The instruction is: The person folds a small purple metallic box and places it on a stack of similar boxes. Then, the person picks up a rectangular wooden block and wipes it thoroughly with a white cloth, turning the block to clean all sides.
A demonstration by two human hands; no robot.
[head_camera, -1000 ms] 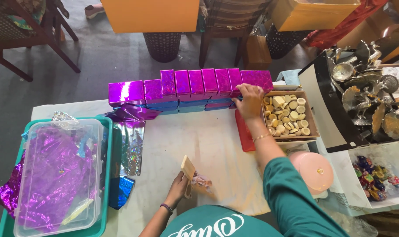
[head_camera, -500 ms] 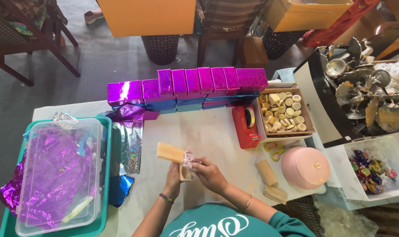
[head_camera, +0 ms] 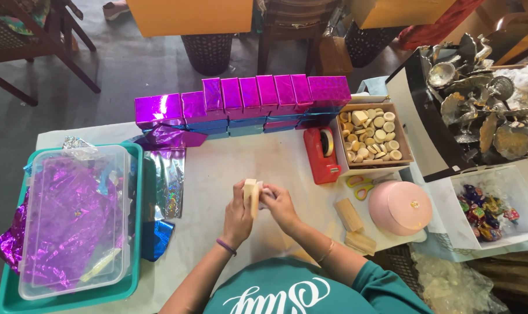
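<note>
We see both hands together over the middle of the white table (head_camera: pixel 264 160); the left hand (head_camera: pixel 239 210) grasps a small pale wooden block (head_camera: pixel 250 193), and the right hand (head_camera: pixel 280 204) closes on it from the other side, with a bit of thin white wrapping (head_camera: pixel 268 192) between its fingers; so neither hand is free, both are closed on the same block. The block stands almost upright between the palms; its long axis runs away from the person's body, toward the wall of shiny magenta boxes (head_camera: pixel 246 99) at the far edge of the table. The left hand carries most of the block, and the right hand is just beside it on the right; the red tape dispenser (head_camera: pixel 321 152) and the cardboard tray of small wooden pieces (head_camera: pixel 371 136) lie further to the right, so the right hand is the nearer one to them. Two more wooden blocks (head_camera: pixel 352 224) lie near the pink round box (head_camera: pixel 399 206); a clear tub of purple foil (head_camera: pixel 72 218) sits in a teal tray (head_camera: pixel 8 293) on the left.

Compared with half a second ago, the block was lying flatter and pointing to the left; now it is turned up on its end; one second ago the right hand was stretched out to the cardboard tray, and now it has come back to the block.
</note>
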